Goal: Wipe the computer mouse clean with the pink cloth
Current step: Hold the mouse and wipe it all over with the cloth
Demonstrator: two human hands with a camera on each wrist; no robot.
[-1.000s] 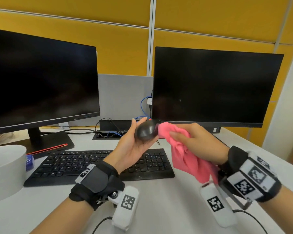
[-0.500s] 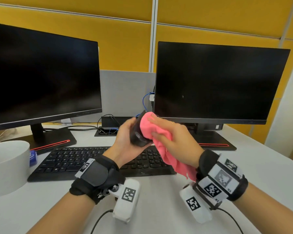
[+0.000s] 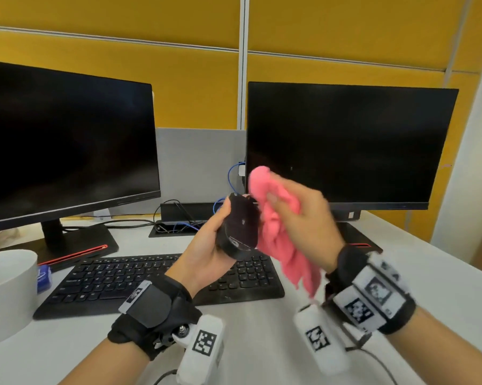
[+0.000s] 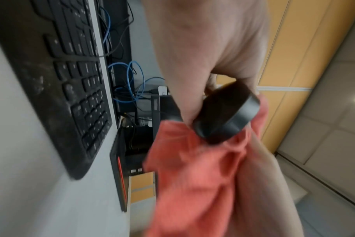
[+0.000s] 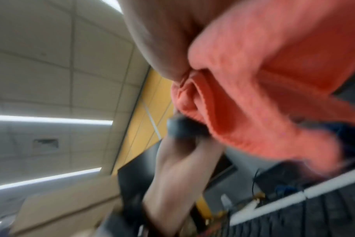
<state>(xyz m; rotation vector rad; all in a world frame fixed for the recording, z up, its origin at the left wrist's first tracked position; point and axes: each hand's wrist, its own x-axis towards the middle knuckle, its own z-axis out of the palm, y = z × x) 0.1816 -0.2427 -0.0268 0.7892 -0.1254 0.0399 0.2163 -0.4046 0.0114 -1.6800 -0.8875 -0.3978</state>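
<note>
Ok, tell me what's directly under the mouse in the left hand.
The black keyboard lies on the desk below the mouse, with air between. The left hand hides some keys; pink cloth covers the mouse's right side.

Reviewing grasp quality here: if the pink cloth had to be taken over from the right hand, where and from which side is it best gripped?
Probably the loose tail of the pink cloth, pinched from below. It hangs free under the right hand, while the bunched top is pressed against the mouse held by the left hand.
</note>
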